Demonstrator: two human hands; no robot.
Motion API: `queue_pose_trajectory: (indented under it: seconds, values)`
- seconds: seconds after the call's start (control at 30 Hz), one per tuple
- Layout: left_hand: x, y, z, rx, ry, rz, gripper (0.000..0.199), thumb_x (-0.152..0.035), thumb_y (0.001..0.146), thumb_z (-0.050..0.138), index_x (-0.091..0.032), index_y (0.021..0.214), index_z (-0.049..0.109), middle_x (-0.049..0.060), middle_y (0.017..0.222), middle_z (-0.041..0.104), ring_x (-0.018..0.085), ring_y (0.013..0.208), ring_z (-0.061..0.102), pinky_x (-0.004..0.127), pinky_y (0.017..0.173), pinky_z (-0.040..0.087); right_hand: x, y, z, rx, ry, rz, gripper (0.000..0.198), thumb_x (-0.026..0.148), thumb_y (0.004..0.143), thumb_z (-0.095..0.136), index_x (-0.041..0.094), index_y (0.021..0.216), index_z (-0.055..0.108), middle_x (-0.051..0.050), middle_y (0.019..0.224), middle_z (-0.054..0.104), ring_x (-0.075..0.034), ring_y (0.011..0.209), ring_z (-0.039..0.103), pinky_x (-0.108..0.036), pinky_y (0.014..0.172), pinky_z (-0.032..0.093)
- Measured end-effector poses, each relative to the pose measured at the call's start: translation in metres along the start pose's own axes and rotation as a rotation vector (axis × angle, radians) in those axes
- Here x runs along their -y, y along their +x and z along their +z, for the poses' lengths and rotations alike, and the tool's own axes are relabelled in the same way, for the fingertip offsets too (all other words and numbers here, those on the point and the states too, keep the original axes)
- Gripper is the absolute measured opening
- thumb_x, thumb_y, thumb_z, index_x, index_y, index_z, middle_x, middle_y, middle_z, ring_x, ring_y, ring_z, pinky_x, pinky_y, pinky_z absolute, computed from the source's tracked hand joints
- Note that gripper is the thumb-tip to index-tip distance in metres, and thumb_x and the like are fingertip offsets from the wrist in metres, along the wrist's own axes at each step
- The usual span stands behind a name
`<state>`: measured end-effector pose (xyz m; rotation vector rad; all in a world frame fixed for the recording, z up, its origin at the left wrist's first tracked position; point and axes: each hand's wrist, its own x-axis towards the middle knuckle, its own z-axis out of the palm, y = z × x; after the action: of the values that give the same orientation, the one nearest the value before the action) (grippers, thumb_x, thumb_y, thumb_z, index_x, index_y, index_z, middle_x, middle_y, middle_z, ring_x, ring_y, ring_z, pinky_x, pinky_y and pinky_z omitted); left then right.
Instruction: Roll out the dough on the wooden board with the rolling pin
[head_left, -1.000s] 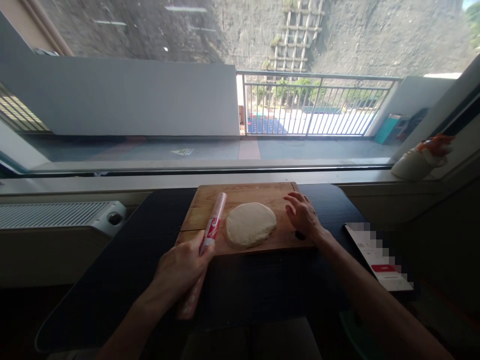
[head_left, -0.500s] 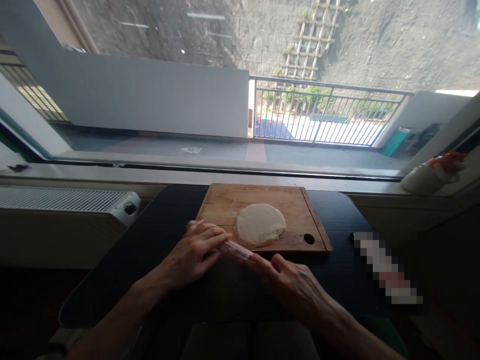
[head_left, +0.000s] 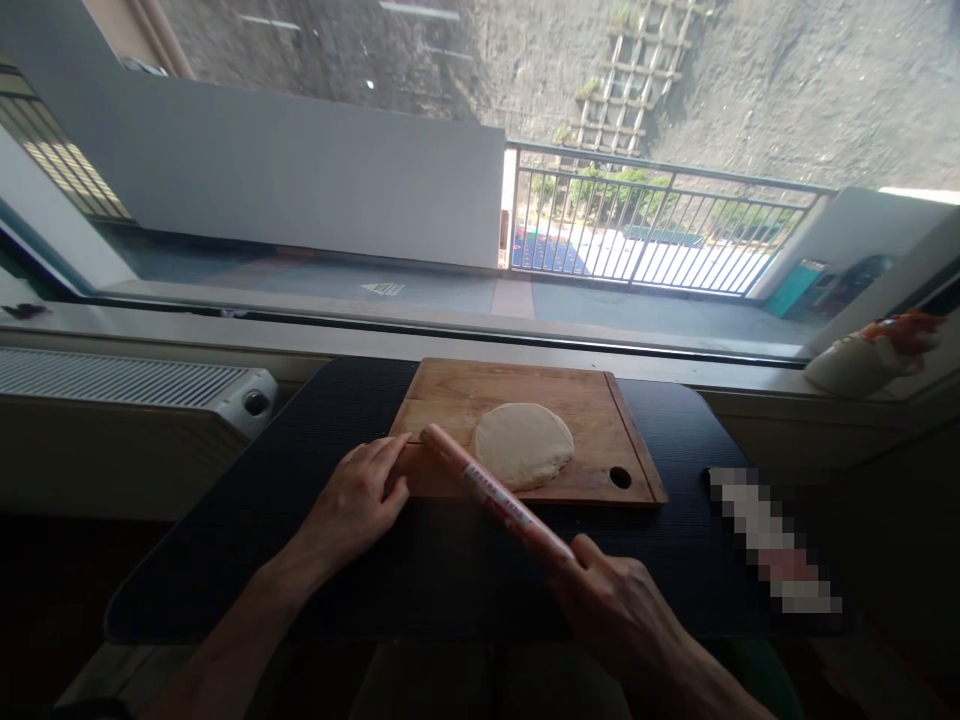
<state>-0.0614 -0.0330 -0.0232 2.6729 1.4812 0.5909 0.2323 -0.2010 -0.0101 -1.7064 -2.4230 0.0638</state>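
Note:
A flattened round of pale dough (head_left: 523, 446) lies on the wooden cutting board (head_left: 450, 385). My right hand (head_left: 604, 590) is closed around the near end of a rolling pin (head_left: 487, 487), which has a printed label along its side. The pin slants up to the left, its far end above the board's left part and its shaft just in front of the dough. At the board's front left edge rests my left hand (head_left: 367, 500), fingers stretched out and holding nothing. Its fingertips seem to touch the board.
Under the board is a dark table (head_left: 300, 480). A pixelated object (head_left: 776, 540) lies at its right side. A radiator (head_left: 135, 385) stands at the left. Along the window sill, a pale pot (head_left: 851, 360) with something orange sits at the right.
My left hand has come off the rolling pin and moved left to the board's edge. My right hand has shifted slightly right and down, and the pin now slants more steeply.

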Motion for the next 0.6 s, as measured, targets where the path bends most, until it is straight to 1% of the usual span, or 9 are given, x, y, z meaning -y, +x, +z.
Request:
queue_pose_trajectory:
  seconds: [0.07, 0.2, 0.23, 0.33, 0.4, 0.5, 0.6]
  values:
    - [-0.002, -0.002, 0.001, -0.003, -0.017, -0.017, 0.055, -0.022, 0.079, 0.042, -0.017, 0.133, 0.035, 0.009, 0.131, 0.048, 0.022, 0.122, 0.044, 0.039, 0.108, 0.031, -0.003, 0.002, -0.002, 0.003, -0.011, -0.038, 0.056, 0.021, 0.089, 0.039, 0.031, 0.142, 0.021, 0.001, 0.076, 0.053, -0.01, 0.05, 0.047, -0.023, 0.044, 0.028]
    - [-0.006, -0.004, -0.001, -0.024, -0.078, -0.057, 0.056, -0.02, 0.08, 0.038, -0.019, 0.136, 0.033, 0.007, 0.134, 0.043, 0.02, 0.125, 0.042, 0.035, 0.107, 0.033, -0.009, 0.007, -0.008, -0.083, -0.107, 0.033, 0.059, 0.018, 0.089, 0.039, 0.028, 0.144, 0.019, 0.0, 0.074, 0.053, -0.01, 0.052, 0.049, -0.021, 0.044, 0.029]
    - [-0.006, -0.005, -0.001, -0.028, -0.09, -0.059, 0.056, -0.02, 0.08, 0.038, -0.02, 0.136, 0.032, 0.006, 0.134, 0.043, 0.02, 0.124, 0.042, 0.035, 0.107, 0.034, -0.009, 0.008, -0.011, -0.107, -0.123, 0.028, 0.059, 0.017, 0.089, 0.039, 0.028, 0.144, 0.02, 0.0, 0.074, 0.054, -0.01, 0.051, 0.048, -0.021, 0.044, 0.03]
    - [-0.004, -0.006, 0.001, -0.032, -0.12, -0.055, 0.057, -0.019, 0.08, 0.04, -0.021, 0.136, 0.032, 0.005, 0.133, 0.044, 0.019, 0.122, 0.044, 0.034, 0.106, 0.036, -0.006, 0.004, -0.02, -0.147, -0.127, -0.028, 0.057, 0.016, 0.086, 0.041, 0.028, 0.14, 0.029, 0.0, 0.073, 0.054, -0.009, 0.048, 0.047, -0.02, 0.043, 0.032]
    - [-0.001, -0.006, 0.003, -0.041, -0.127, -0.05, 0.057, -0.019, 0.079, 0.04, -0.022, 0.136, 0.032, 0.004, 0.133, 0.044, 0.019, 0.122, 0.044, 0.034, 0.106, 0.036, -0.004, -0.001, -0.024, -0.163, -0.126, -0.041, 0.055, 0.015, 0.085, 0.042, 0.029, 0.138, 0.034, 0.0, 0.072, 0.054, -0.009, 0.047, 0.046, -0.019, 0.042, 0.033]
    - [0.002, -0.006, 0.007, -0.062, -0.13, -0.036, 0.058, -0.019, 0.079, 0.04, -0.022, 0.136, 0.032, 0.004, 0.132, 0.044, 0.02, 0.122, 0.044, 0.035, 0.106, 0.035, -0.004, -0.006, -0.026, -0.172, -0.127, -0.049, 0.052, 0.016, 0.084, 0.04, 0.031, 0.134, 0.039, 0.001, 0.069, 0.053, -0.009, 0.046, 0.046, -0.018, 0.041, 0.033]
    - [0.003, -0.006, 0.008, -0.07, -0.133, -0.027, 0.057, -0.019, 0.079, 0.041, -0.022, 0.136, 0.032, 0.004, 0.133, 0.044, 0.02, 0.123, 0.043, 0.035, 0.107, 0.035, -0.005, -0.008, -0.025, -0.221, -0.133, -0.057, 0.049, 0.018, 0.086, 0.034, 0.033, 0.131, 0.044, 0.002, 0.065, 0.049, -0.007, 0.043, 0.044, -0.016, 0.039, 0.033]
